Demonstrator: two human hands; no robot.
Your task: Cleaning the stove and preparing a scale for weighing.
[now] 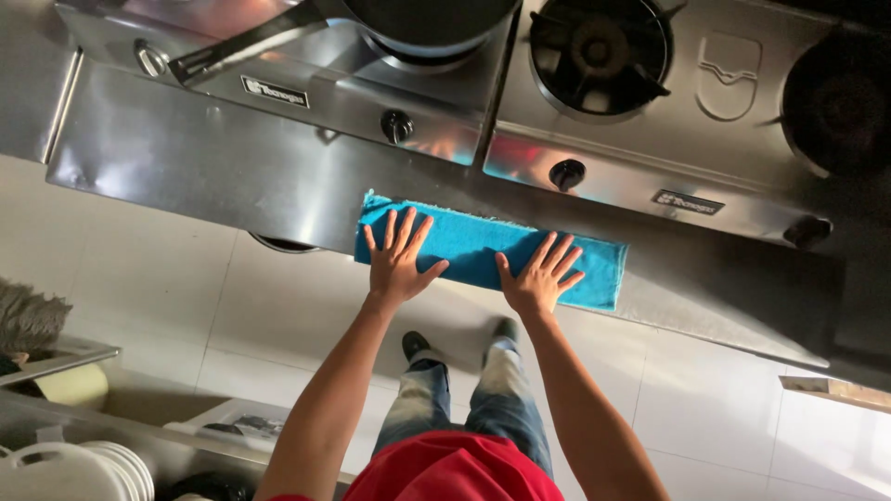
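Note:
A blue cloth (478,243) lies folded flat on the front ledge of a stainless steel stove (232,158). My left hand (399,260) presses flat on the cloth's left part, fingers spread. My right hand (540,278) presses flat on its middle right part, fingers spread too. Neither hand grips anything. Black knobs (397,125) (566,173) sit on the stove's front just beyond the cloth.
A dark pan (427,19) with a long handle stands on the left burner. An open burner (599,51) is in the middle, another dark burner (840,102) at the right. White plates (83,468) and a shelf sit at lower left. White floor tiles lie below.

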